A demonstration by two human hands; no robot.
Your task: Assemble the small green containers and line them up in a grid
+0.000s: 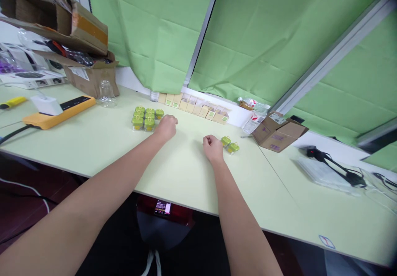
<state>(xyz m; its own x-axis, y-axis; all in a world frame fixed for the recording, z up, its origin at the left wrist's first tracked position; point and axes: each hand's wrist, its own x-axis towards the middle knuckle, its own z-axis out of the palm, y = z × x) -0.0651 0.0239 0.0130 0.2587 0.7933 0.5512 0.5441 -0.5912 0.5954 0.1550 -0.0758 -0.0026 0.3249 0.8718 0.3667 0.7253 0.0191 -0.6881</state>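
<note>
My left hand is closed, knuckles up, beside the right side of a cluster of several small clear jars with green lids. Its fingertips are hidden behind the hand, so whatever they may hold does not show. The nearest lid is just left of its knuckles. Further right, my right hand rests near the tabletop with its fingers curled in, and nothing shows in the hollow between them. Two more green-lidded jars stand close to its right side.
A row of small cardboard boxes lines the table's back edge. Plastic bottles and an open carton stand at back right. On the left are an orange power strip, a clear plastic cup and stacked cardboard boxes.
</note>
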